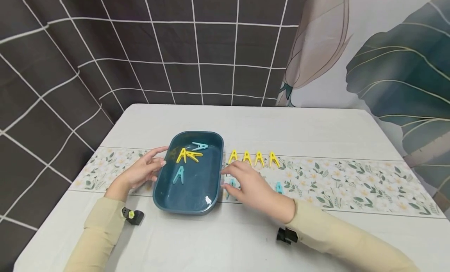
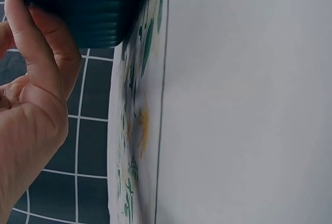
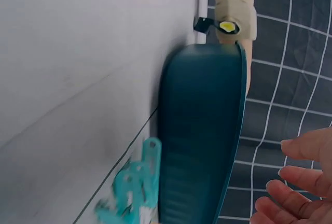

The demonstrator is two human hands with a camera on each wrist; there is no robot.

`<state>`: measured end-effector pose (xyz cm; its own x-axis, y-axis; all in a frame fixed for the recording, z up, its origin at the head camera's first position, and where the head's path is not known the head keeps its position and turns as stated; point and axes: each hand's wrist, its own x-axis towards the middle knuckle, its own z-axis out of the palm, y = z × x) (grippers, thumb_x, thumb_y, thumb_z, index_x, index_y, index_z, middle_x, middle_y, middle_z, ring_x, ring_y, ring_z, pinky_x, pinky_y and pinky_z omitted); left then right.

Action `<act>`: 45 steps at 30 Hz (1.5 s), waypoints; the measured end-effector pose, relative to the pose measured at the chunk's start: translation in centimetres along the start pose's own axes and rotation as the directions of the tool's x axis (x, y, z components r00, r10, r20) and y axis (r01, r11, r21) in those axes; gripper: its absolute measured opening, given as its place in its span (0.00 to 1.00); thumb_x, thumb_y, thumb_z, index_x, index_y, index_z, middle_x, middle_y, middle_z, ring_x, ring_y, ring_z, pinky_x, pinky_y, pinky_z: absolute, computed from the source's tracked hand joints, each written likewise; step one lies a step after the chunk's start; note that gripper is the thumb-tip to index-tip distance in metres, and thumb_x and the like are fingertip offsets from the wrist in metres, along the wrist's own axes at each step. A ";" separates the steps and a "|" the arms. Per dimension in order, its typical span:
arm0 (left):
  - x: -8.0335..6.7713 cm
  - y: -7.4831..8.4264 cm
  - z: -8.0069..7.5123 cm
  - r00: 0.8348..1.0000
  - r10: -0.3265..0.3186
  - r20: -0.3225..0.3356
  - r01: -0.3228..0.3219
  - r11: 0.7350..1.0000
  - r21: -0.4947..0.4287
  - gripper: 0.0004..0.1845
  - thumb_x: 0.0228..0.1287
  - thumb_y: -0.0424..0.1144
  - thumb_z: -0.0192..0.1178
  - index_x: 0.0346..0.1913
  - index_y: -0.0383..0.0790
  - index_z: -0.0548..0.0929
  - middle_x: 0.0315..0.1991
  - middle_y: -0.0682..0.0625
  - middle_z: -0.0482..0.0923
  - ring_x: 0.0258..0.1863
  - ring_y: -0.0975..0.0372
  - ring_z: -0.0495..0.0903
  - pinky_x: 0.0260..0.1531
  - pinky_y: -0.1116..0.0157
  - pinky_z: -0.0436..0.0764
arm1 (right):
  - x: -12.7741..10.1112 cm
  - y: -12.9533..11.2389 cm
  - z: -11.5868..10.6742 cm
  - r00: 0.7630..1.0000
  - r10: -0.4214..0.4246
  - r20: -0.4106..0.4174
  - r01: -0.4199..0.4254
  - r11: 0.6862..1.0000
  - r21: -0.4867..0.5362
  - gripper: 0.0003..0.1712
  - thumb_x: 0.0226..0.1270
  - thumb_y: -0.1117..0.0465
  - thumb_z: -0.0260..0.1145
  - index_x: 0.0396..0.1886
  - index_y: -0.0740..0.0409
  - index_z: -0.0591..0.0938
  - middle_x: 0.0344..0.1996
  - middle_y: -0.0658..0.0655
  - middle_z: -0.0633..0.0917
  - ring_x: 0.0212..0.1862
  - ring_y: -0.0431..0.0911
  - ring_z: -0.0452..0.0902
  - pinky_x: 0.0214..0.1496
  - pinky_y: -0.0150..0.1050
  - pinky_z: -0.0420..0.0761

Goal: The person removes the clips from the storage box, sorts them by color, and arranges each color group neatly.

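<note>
A dark teal tray (image 1: 192, 197) sits mid-table with two yellow clips (image 1: 187, 155) and two teal clips (image 1: 179, 175) inside. My left hand (image 1: 154, 161) rests with relaxed fingers (image 2: 36, 53) against the tray's left wall (image 2: 98, 11). My right hand (image 1: 233, 179) is spread, fingers straight, just right of the tray, above a teal clip (image 3: 136, 182) lying on the table beside the tray's side (image 3: 202, 130). It holds nothing; its fingertips (image 3: 295, 180) show at the right wrist view's edge. Several yellow clips (image 1: 253, 158) stand in a row beyond it.
Another teal clip (image 1: 279, 188) lies on the floral runner (image 1: 351, 182) right of my right hand. The white table (image 1: 281, 123) ends at a dark checked curtain (image 1: 140, 49) behind and left, and a leaf-print cloth (image 1: 397, 69) at the right.
</note>
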<state>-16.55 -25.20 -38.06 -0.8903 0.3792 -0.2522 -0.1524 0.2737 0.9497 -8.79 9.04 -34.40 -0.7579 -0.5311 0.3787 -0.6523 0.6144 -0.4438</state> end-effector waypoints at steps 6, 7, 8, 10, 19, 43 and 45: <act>0.2 -0.2 0.0 1.000 0.009 0.005 -0.009 1.000 -0.013 0.34 0.71 0.39 0.53 0.74 0.42 0.50 0.44 0.49 0.74 0.31 0.68 0.78 0.22 0.72 0.80 | 1.2 -1.1 0.4 0.998 -0.054 0.026 0.054 0.999 -0.008 0.16 0.60 0.59 0.69 0.47 0.58 0.81 0.43 0.52 0.81 0.48 0.46 0.75 0.51 0.39 0.78; 0.2 -0.2 0.0 1.000 0.009 0.007 -0.009 1.000 -0.016 0.34 0.71 0.39 0.52 0.74 0.42 0.50 0.44 0.49 0.75 0.32 0.68 0.78 0.22 0.72 0.80 | 1.4 -1.2 0.5 0.998 -0.062 0.032 0.062 0.998 -0.012 0.16 0.60 0.59 0.69 0.47 0.58 0.81 0.44 0.52 0.81 0.49 0.46 0.75 0.52 0.39 0.78; 0.2 -0.2 0.0 1.000 0.009 0.008 -0.009 1.000 -0.018 0.34 0.71 0.39 0.53 0.74 0.42 0.50 0.44 0.50 0.75 0.32 0.68 0.78 0.22 0.72 0.80 | 1.5 -1.3 0.6 0.997 -0.067 0.037 0.067 0.998 -0.015 0.16 0.60 0.59 0.69 0.47 0.58 0.81 0.44 0.53 0.81 0.49 0.46 0.75 0.52 0.39 0.78; 0.3 -0.2 -0.1 1.000 0.010 0.013 -0.010 1.000 -0.023 0.34 0.71 0.38 0.52 0.74 0.42 0.49 0.44 0.50 0.76 0.33 0.68 0.79 0.22 0.72 0.80 | 1.8 -1.4 0.8 0.996 -0.076 0.048 0.077 0.997 -0.023 0.16 0.61 0.59 0.68 0.48 0.58 0.81 0.44 0.52 0.80 0.48 0.46 0.75 0.51 0.39 0.77; 0.2 -0.1 -0.1 1.000 0.016 0.025 -0.015 0.999 -0.036 0.34 0.71 0.37 0.52 0.74 0.42 0.49 0.44 0.52 0.76 0.32 0.68 0.79 0.22 0.72 0.80 | 3.5 -1.8 2.1 0.985 -0.145 0.091 0.150 0.987 -0.057 0.17 0.61 0.61 0.68 0.50 0.56 0.81 0.45 0.52 0.80 0.47 0.45 0.75 0.49 0.37 0.77; 0.2 -0.2 -0.3 0.998 0.029 0.055 -0.026 0.999 -0.043 0.33 0.72 0.37 0.51 0.74 0.42 0.49 0.41 0.55 0.77 0.31 0.69 0.78 0.21 0.73 0.80 | 7.8 -2.4 6.1 0.927 -0.152 0.344 0.242 0.941 -0.237 0.22 0.63 0.59 0.67 0.57 0.52 0.78 0.51 0.52 0.78 0.53 0.43 0.73 0.58 0.36 0.74; 0.2 -0.2 -0.3 0.998 0.029 0.053 -0.027 0.999 -0.039 0.33 0.72 0.37 0.51 0.74 0.42 0.49 0.41 0.55 0.78 0.31 0.69 0.78 0.21 0.72 0.80 | 8.2 -2.4 6.5 0.916 -0.145 0.374 0.253 0.932 -0.259 0.22 0.63 0.59 0.66 0.58 0.52 0.78 0.51 0.52 0.78 0.53 0.43 0.73 0.58 0.35 0.74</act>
<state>-16.82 -25.45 -38.22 -0.8704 0.4330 -0.2343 -0.1451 0.2290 0.9625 -13.38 -0.58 -35.51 -0.5983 -0.7940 0.1078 -0.8010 0.5890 -0.1076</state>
